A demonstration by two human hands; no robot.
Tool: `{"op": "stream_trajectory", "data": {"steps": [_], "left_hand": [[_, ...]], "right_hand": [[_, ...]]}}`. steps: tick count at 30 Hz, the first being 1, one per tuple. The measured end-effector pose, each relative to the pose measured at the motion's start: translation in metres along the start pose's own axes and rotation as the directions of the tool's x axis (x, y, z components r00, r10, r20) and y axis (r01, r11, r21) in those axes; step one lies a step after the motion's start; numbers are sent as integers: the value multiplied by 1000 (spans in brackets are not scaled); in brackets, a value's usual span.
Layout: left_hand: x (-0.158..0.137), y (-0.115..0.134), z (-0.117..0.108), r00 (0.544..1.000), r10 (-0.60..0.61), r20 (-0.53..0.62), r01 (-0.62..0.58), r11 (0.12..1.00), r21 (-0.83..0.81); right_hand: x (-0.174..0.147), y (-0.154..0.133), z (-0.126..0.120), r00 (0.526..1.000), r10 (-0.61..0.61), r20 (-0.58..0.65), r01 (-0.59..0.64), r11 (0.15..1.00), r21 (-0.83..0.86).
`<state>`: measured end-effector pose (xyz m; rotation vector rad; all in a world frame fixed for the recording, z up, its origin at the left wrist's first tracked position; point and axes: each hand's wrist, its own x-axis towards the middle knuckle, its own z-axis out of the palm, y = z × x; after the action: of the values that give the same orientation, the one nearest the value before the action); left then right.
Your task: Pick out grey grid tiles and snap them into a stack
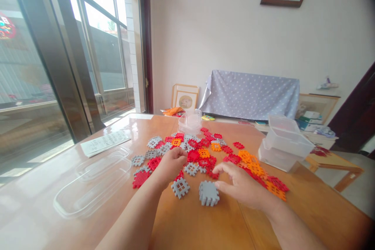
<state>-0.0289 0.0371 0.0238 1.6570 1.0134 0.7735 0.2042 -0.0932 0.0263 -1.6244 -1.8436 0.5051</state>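
Red, grey and orange interlocking plastic tiles (193, 155) lie in a loose pile on the table. My left hand (174, 163) is over the pile's near middle, its fingers curled together; what they hold, if anything, is hidden. Close to its fingertips are grey and red tiles. My right hand (237, 179) has thumb and fingers apart, just right of a neat stack of grey tiles (209, 193), with nothing seen between them. A single grey window tile (180, 188) rests left of that stack. Along the right, orange tiles (254, 168) overlap red ones.
Clear plastic lids (93, 183) and written sheets (105, 141) lie on the wooden table (187, 226) at left. A clear container (190, 122) stands behind the pile. Stacked clear boxes (284, 144) are near the right edge, with a wooden stool (336, 168) beyond.
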Motion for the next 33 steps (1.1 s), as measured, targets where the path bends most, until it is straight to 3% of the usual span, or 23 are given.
{"op": "stream_trajectory", "data": {"steps": [6,14,17,20,27,33], "left_hand": [[5,-17,-6,997,72,2,-69,938,339],[-1,-17,3,967,199,160,-254,680,688],[-4,-17,6,951,212,223,-307,615,726],[-4,-18,7,956,167,243,-293,610,736],[-4,-16,8,966,109,234,-252,593,765],[-5,-12,8,966,81,247,-247,588,770]], "right_hand": [[21,23,7,998,54,-32,-53,998,37],[67,30,14,999,-40,2,39,986,-161],[83,35,27,995,-55,86,74,970,-233],[88,43,34,990,-37,138,70,968,-240],[78,65,11,995,96,-11,-96,994,-58],[80,97,-15,967,214,-140,-222,974,-43]]}}
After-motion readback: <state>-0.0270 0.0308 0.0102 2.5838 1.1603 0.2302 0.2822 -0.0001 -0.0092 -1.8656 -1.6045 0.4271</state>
